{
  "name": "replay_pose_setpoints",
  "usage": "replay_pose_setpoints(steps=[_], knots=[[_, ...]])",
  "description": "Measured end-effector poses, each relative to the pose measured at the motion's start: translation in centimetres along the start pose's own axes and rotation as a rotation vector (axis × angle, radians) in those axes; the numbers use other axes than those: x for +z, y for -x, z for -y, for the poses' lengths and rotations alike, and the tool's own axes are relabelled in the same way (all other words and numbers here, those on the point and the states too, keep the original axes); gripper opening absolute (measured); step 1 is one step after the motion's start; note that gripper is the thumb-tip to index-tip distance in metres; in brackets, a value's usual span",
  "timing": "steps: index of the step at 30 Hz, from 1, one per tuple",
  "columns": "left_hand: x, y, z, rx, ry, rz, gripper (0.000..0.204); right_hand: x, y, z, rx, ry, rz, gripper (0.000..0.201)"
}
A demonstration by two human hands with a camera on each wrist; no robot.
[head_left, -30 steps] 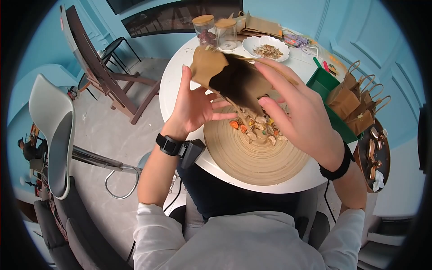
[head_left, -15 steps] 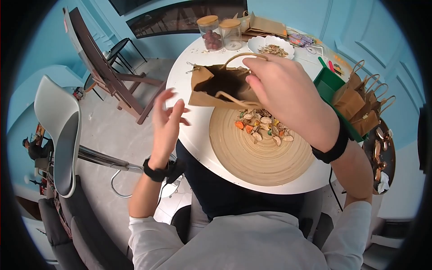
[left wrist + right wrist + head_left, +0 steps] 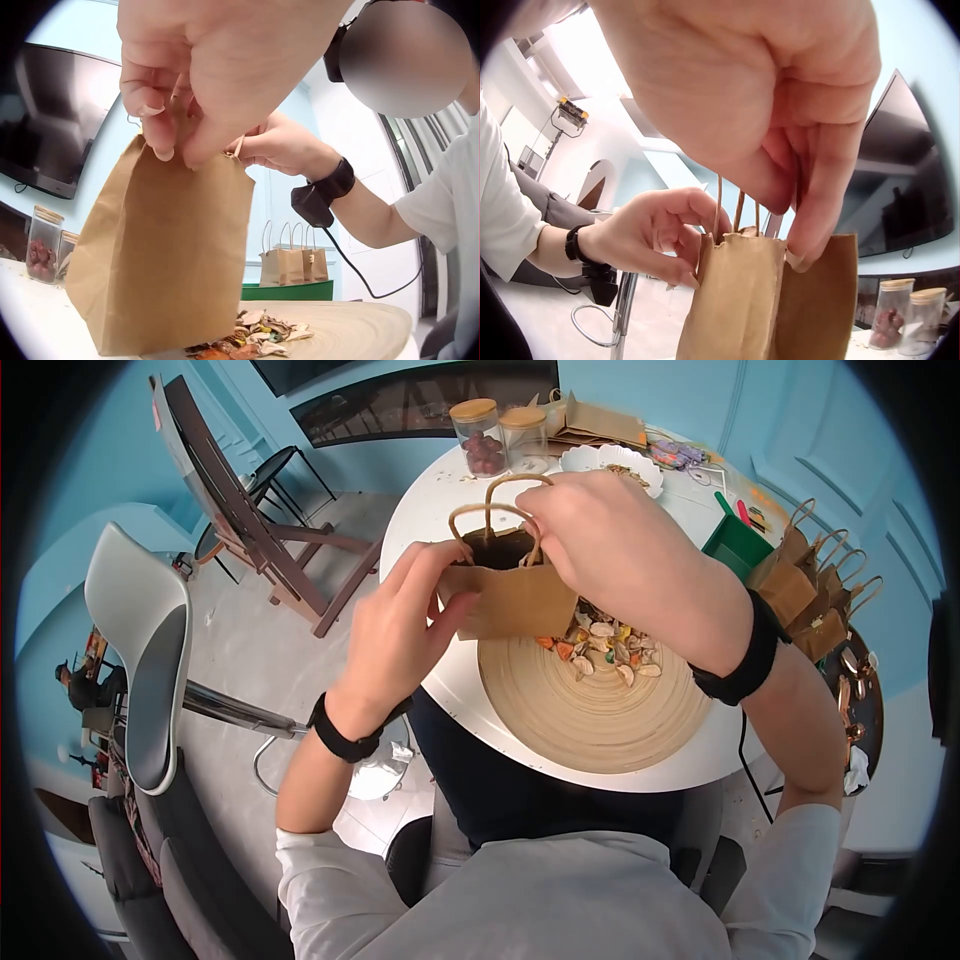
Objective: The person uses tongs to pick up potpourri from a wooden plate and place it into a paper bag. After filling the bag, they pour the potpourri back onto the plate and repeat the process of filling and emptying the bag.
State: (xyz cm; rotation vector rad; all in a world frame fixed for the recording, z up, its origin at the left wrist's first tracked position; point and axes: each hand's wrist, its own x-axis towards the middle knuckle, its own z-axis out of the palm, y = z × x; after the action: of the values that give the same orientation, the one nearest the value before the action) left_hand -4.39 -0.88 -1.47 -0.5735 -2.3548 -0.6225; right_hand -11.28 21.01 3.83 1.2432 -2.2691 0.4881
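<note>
A small brown paper bag (image 3: pixel 515 603) with two twisted handles stands upright at the left edge of a round wooden board (image 3: pixel 590 730), its mouth spread. My left hand (image 3: pixel 395 615) grips the bag's left rim, fingertips at the top edge and thumb along the near face. On the other side my right hand (image 3: pixel 620 545) pinches the rim, as the bag (image 3: pixel 739 300) shows in the right wrist view. Dried petals and flakes (image 3: pixel 620 645) lie heaped on the board, partly hidden behind the bag in the left wrist view.
Two lidded glass jars (image 3: pixel 480 445) and a white scalloped dish (image 3: pixel 645 482) stand at the table's back. To the right is a green box (image 3: pixel 735 550) beside several more paper bags (image 3: pixel 790 580). Flattened brown paper (image 3: pixel 600 428) lies behind the dish.
The bag has gone from tilted, mouth facing me, to upright with its handles raised. My left hand, apart from the bag half a second ago, has come to its left rim.
</note>
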Motion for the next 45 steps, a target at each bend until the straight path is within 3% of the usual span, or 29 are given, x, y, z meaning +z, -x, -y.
replay_pose_setpoints(steps=[3,5,6,8,9,11,13,18,22,25,27,40,45], knots=[[-0.3,-1.4,0.4,-0.047,0.057,0.001,0.031,-0.5,0.4,-0.6,-0.098,-0.047,-0.057,0.006],[-0.9,-2.2,0.9,-0.038,0.011,-0.034,0.029,-2.5,1.1,-0.3,0.004,-0.14,0.085,0.028],[-1.2,-2.5,1.2,-0.033,-0.034,-0.069,0.027,-3.1,1.5,-0.3,0.002,-0.143,0.088,0.028],[-1.7,-3.0,2.8,-0.069,-0.056,-0.091,0.025,-4.3,3.0,-0.6,-0.033,-0.099,-0.107,0.031],[-1.7,-3.3,3.8,-0.097,-0.023,-0.129,0.025,-4.8,4.0,-0.9,-0.033,-0.099,-0.102,0.031],[-1.8,-4.1,6.0,-0.127,0.01,-0.174,0.026,-5.7,6.1,-1.4,0.054,-0.061,-0.016,0.028],[-1.9,-5.0,8.2,-0.289,0.105,-0.219,0.027,-5.9,8.3,-1.8,0.121,-0.072,0.059,0.026],[0.4,-7.3,13.9,-0.309,0.182,-0.298,0.028,-6.1,12.9,-2.8,0.251,-0.047,0.234,0.026],[3.6,-8.5,16.7,-0.368,0.184,-0.233,0.026,-6.9,14.5,-3.3,0.379,-0.022,0.312,0.027],[5.9,-8.4,19.9,-0.303,0.047,-0.184,0.028,-7.3,15.2,-3.4,0.421,-0.009,0.332,0.027],[6.3,-8.4,19.8,-0.394,-0.003,-0.127,0.029,-7.6,15.3,-3.3,0.438,-0.013,0.327,0.028],[6.2,-9.3,22.3,-0.317,-0.087,-0.193,0.029,-8.3,15.0,-3.8,0.509,0.024,0.292,0.028],[6.3,-9.3,21.3,-0.423,-0.11,-0.202,0.025,-8.7,15.0,-4.0,0.544,0.032,0.304,0.026]])
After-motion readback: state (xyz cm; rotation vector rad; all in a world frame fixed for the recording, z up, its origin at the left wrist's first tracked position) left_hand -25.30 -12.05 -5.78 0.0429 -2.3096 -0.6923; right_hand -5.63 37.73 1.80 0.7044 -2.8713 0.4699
